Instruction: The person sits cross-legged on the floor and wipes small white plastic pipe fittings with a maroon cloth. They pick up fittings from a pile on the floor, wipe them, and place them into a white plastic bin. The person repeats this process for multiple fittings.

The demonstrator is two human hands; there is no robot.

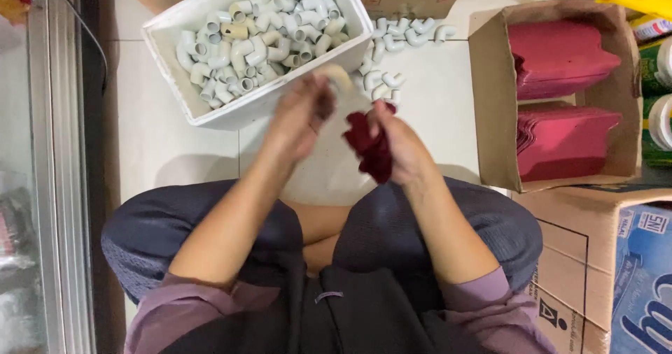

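My left hand (pixel 302 116) is closed around a pale plastic pipe elbow (pixel 339 76), blurred by motion, just in front of the white foam box. My right hand (pixel 397 143) grips a crumpled dark red cloth (pixel 369 147) that hangs between both hands. The white foam box (pixel 175 60) beyond my left hand is full of several white and beige pipe elbows (pixel 259 36). I sit cross-legged on a pale tiled floor, knees below the hands.
Loose pipe elbows (pixel 392 46) lie on the floor beside the foam box. A brown cardboard box (pixel 490 102) at right holds stacked red sheets (pixel 560 60). Another cardboard box (pixel 595 256) stands at lower right. A metal-framed glass door (pixel 59 151) runs along the left.
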